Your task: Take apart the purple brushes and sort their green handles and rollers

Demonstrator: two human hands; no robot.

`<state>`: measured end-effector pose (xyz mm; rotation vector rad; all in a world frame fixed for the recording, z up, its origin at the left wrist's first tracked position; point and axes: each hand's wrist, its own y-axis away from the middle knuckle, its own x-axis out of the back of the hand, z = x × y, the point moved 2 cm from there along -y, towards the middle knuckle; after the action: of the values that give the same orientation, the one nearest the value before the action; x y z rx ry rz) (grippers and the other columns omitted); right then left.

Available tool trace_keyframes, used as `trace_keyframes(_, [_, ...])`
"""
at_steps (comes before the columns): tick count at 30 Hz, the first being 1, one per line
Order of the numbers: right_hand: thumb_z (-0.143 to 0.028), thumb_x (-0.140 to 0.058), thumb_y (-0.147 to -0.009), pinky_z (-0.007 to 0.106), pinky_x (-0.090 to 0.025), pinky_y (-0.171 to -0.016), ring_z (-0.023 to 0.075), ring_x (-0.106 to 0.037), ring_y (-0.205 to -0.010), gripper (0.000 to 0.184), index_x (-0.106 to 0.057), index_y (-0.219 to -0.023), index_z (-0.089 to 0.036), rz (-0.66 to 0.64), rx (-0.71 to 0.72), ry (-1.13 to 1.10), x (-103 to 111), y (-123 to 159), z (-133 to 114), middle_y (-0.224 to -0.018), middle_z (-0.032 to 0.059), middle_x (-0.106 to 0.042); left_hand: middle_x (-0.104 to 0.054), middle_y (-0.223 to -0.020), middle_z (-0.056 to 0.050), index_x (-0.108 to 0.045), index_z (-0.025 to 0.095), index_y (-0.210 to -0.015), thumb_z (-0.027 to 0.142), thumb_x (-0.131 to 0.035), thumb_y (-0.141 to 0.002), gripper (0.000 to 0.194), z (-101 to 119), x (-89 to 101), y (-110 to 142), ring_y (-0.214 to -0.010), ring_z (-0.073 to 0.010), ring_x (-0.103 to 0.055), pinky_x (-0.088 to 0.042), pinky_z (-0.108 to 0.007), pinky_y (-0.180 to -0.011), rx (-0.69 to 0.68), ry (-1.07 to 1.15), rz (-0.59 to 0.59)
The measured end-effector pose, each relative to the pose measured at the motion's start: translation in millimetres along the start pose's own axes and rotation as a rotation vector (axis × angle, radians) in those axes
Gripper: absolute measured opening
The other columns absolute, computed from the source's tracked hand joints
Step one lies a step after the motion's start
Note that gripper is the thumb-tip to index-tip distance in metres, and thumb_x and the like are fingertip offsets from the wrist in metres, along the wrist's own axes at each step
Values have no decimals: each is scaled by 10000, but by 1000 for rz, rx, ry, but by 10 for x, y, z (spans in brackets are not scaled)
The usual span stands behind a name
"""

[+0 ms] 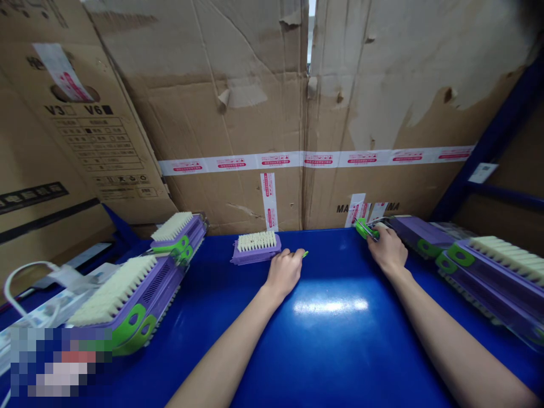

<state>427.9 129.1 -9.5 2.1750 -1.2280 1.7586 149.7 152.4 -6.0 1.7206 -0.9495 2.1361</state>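
My left hand (285,275) is closed near the back of the blue table, with a small green tip (305,254) sticking out past its fingers. The rest of that green piece is hidden in the grip. Just left of these knuckles lies a purple brush head (256,249), cream bristles up. At the back right, my right hand (388,247) is closed around a green part (362,228) with a thin, shiny metal piece along it; its exact kind is unclear. Right beside that hand lies a purple body (419,232) with a green end.
Purple-and-green brush units stand stacked on the left (140,289) and the right (501,266). Cardboard sheets (238,192) wall off the back. A white cable (25,265) loops at left. A blue frame post (480,136) slants at right.
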Motion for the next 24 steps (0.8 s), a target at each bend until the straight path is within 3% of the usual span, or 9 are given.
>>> trace_keyframes(8, [-404, -452, -871, 342, -452, -716, 276, -601, -962, 386, -566, -1201, -237, -31, -42, 6, 16, 0, 4, -1225, 94, -571, -633, -801, -83, -605, 209, -1103, 206, -380, -927, 285, -1, 7, 1, -823, -206, -636, -488, -284, -713, 3, 30, 8])
trace_keyframes(16, [-413, -459, -867, 329, -450, -664, 246, -615, -863, 385, -581, -1185, -233, 5, -34, 12, 12, 7, 16, -1184, 120, -578, -637, -801, -80, -589, 210, -1118, 227, -358, -938, 294, -6, 1, -3, -806, -214, -644, -486, -287, -683, -9, -18, 7])
trace_keyframes(24, [-388, -476, -851, 317, -445, -586, 234, -617, -785, 433, -548, -1237, -206, 208, 75, -38, 111, 68, -115, -1203, 135, -562, -645, -807, -83, -611, 176, -939, 289, -390, -938, 248, -14, -42, -6, -811, -216, -635, -482, -300, -697, -3, -26, -10])
